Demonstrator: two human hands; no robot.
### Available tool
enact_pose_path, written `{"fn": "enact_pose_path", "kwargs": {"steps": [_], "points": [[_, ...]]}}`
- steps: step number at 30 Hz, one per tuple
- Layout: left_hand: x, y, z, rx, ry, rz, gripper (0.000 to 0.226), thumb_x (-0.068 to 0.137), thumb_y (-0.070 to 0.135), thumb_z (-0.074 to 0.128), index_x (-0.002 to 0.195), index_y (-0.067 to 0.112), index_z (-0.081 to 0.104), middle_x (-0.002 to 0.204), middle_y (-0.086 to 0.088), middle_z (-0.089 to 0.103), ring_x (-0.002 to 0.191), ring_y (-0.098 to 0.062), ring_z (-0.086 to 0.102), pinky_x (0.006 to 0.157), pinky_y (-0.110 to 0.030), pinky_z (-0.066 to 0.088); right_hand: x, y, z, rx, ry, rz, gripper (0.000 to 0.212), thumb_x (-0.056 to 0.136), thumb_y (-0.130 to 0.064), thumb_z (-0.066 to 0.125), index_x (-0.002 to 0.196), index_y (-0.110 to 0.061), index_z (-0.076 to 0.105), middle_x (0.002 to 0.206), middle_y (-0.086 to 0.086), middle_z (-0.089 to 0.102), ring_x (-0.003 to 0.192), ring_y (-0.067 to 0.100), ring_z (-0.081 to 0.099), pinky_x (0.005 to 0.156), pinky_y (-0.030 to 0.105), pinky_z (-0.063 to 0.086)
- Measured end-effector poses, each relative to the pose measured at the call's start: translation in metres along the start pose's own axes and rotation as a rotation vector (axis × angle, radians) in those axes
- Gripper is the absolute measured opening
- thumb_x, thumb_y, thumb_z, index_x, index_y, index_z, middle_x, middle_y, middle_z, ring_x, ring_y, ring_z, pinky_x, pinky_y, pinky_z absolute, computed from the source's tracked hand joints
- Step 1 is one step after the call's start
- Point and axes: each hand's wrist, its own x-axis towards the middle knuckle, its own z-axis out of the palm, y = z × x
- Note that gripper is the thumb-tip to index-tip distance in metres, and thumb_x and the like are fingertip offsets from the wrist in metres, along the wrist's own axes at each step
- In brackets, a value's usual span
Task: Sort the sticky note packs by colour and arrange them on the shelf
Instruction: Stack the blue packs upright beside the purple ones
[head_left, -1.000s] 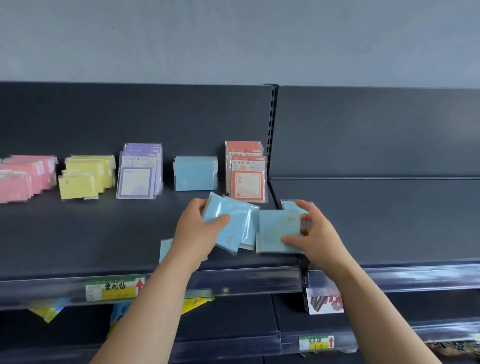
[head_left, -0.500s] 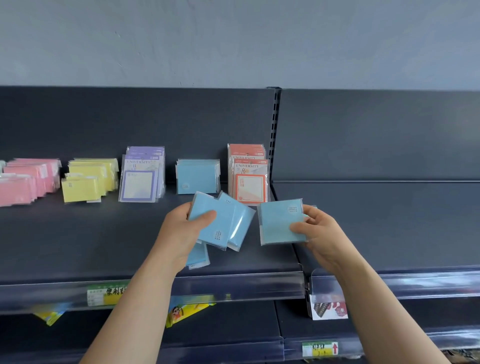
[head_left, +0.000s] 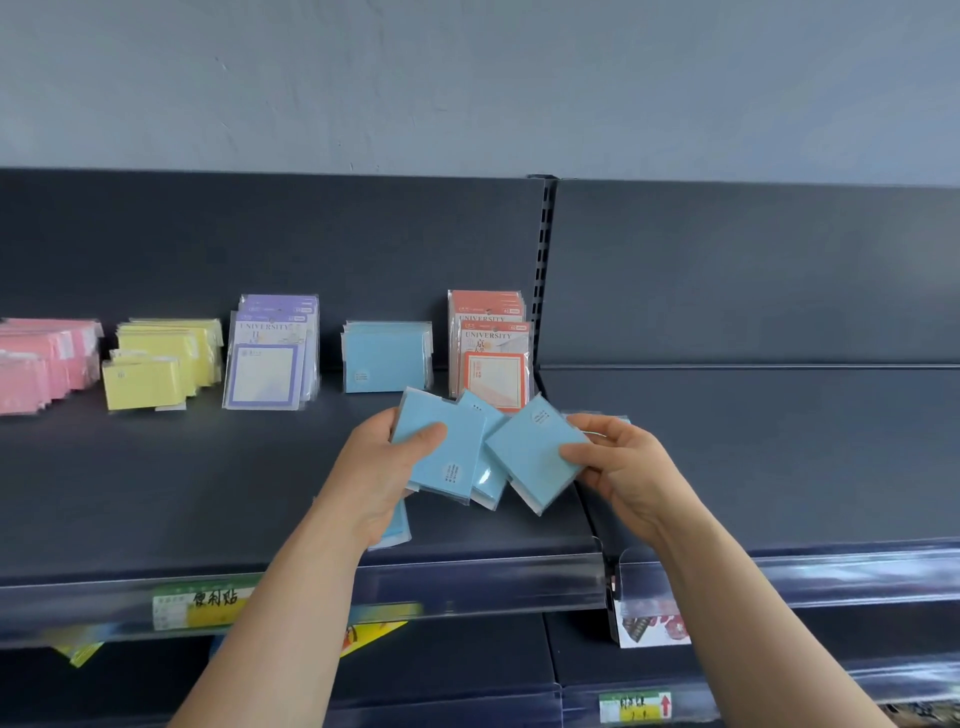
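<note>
Sticky note packs (head_left: 441, 452), flat light-blue squares in glossy clear wrap, are gripped fanned in the left hand (head_left: 382, 478) above the dark matte metal shelf (head_left: 208, 493). Another light-blue wrapped pack (head_left: 530, 457) is pinched, tilted, by the right hand (head_left: 623, 473) just beside them. Along the back are ranged a pink stack (head_left: 41, 364), yellow stack (head_left: 156, 364), purple-framed stack (head_left: 270, 358), blue stack (head_left: 387, 358) and orange-framed stack (head_left: 491, 353).

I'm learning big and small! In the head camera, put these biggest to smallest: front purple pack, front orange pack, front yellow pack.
1. front purple pack and front orange pack, too alike to rank.
2. front yellow pack, clearly smallest.
</note>
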Motion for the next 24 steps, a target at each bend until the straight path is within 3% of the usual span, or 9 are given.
{"fn": "enact_pose_path", "kwargs": {"steps": [8,12,15,17,19,24], "points": [[0.001,-0.003,0.007,-0.043,-0.055,-0.051,0.013,0.091,0.014,0.064,0.104,0.016,0.067,0.096,-0.003,0.075,0.095,-0.020,0.069,0.083,-0.037,0.054,0.004,0.004,0.021,-0.169,-0.008,-0.060,0.033,0.082,0.008,0.066,0.109,-0.011,0.065,0.105,0.012,0.069,0.089,0.021,0.067,0.077,0.026,0.055],[0.000,-0.003,0.008,-0.049,-0.040,-0.028,0.015,0.090,0.015,0.065,0.106,0.016,0.067,0.098,-0.004,0.074,0.098,-0.021,0.068,0.087,-0.040,0.053,0.006,0.005,0.023,-0.234,0.067,-0.051,0.046,0.079,-0.006,0.076,0.118,-0.020,0.054,0.106,0.006,0.066,0.097,0.021,0.065,0.081,0.027,0.051],[-0.001,-0.005,0.010,-0.096,-0.020,0.007,0.013,0.091,0.013,0.064,0.104,0.015,0.067,0.095,-0.005,0.074,0.092,-0.020,0.068,0.081,-0.036,0.054,0.006,0.006,0.027,-0.251,0.068,-0.027,0.033,0.080,-0.013,0.077,0.108,-0.005,0.061,0.103,0.007,0.070,0.092,0.019,0.069,0.076,0.027,0.053],[-0.002,-0.005,0.012,-0.123,-0.020,0.032,0.012,0.092,0.012,0.062,0.102,0.015,0.067,0.092,-0.003,0.075,0.084,-0.015,0.070,0.072,-0.029,0.057,0.006,0.006,0.030,-0.191,0.031,-0.008,0.034,0.083,-0.012,0.073,0.114,-0.003,0.062,0.100,0.009,0.072,0.088,0.020,0.071,0.074,0.031,0.057],[-0.003,-0.005,0.015,-0.130,-0.014,0.051,0.012,0.093,0.014,0.061,0.104,0.016,0.067,0.092,0.000,0.075,0.081,-0.010,0.071,0.068,-0.026,0.056,0.003,0.006,0.033,-0.118,-0.038,0.017,0.035,0.089,-0.010,0.066,0.122,-0.011,0.056,0.103,0.010,0.072,0.090,0.024,0.072,0.071,0.037,0.059],[-0.002,-0.011,0.016,0.127,-0.012,0.081,0.014,0.096,0.027,0.059,0.110,0.025,0.060,0.107,0.002,0.070,0.104,-0.019,0.065,0.087,-0.042,0.052,0.002,0.007,0.032,-0.228,-0.167,-0.018,0.054,0.094,-0.002,0.056,0.132,-0.035,0.036,0.110,0.003,0.071,0.098,0.021,0.070,0.086,0.043,0.056]]}}
